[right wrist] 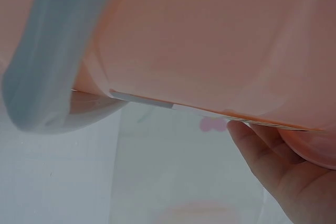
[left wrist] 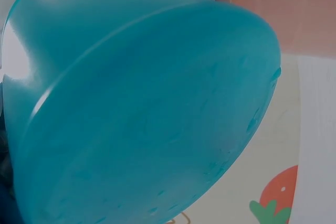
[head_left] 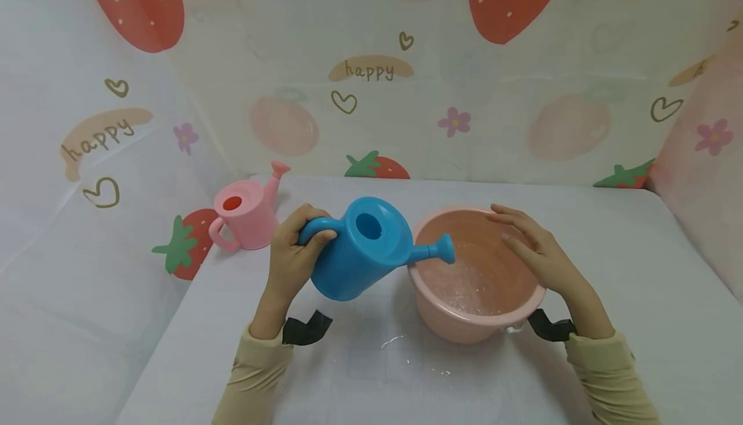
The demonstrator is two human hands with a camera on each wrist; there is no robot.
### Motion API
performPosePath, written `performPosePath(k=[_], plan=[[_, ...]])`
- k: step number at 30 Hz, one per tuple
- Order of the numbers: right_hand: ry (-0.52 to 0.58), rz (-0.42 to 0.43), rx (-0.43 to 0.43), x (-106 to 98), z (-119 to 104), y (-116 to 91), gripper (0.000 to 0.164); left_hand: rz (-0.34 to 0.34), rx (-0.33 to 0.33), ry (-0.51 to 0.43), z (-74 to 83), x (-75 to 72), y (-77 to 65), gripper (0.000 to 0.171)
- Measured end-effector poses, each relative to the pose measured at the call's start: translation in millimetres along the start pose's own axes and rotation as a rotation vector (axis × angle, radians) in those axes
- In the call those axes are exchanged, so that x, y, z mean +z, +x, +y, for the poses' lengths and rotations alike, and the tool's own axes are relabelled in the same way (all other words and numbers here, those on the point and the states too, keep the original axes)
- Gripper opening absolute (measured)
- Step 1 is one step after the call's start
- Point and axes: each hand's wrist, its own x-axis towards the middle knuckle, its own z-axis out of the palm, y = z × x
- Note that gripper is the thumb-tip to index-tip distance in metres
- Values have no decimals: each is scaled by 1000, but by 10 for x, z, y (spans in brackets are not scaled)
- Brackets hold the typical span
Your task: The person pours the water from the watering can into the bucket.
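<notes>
My left hand (head_left: 293, 254) grips the handle of a blue watering can (head_left: 360, 264), fingers wrapped round it. The can tilts to the right, and its spout rose (head_left: 445, 249) hangs over the rim of a pink bucket (head_left: 458, 328). In the left wrist view, drops dot the can's underside (left wrist: 157, 129); that hand is hidden there. My right hand (head_left: 545, 257) lies at the bucket's right rim, its fingers extended over the edge. The right wrist view shows its fingertips (right wrist: 239, 129) against the bucket (right wrist: 220, 51). Water shows in the bucket.
A pink watering can (head_left: 246, 215) stands at the back left of the white table (head_left: 360, 386). Small water drops (head_left: 435, 371) lie on the tabletop in front of the bucket. Strawberry-patterned cloth (head_left: 371, 122) hangs behind and at the sides.
</notes>
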Motion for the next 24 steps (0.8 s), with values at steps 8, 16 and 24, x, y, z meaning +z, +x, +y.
performPosePath(k=[8,16,24], plan=[[-5,2,-3,-12,5,2,40,1,0,-3,3,9,10,42],[-11,7,5,-7,24,-9,40,-5,-8,-8,-1,15,14,39],[-4,1,3,-12,28,1,39,-3,-2,12,2,5,22,41]])
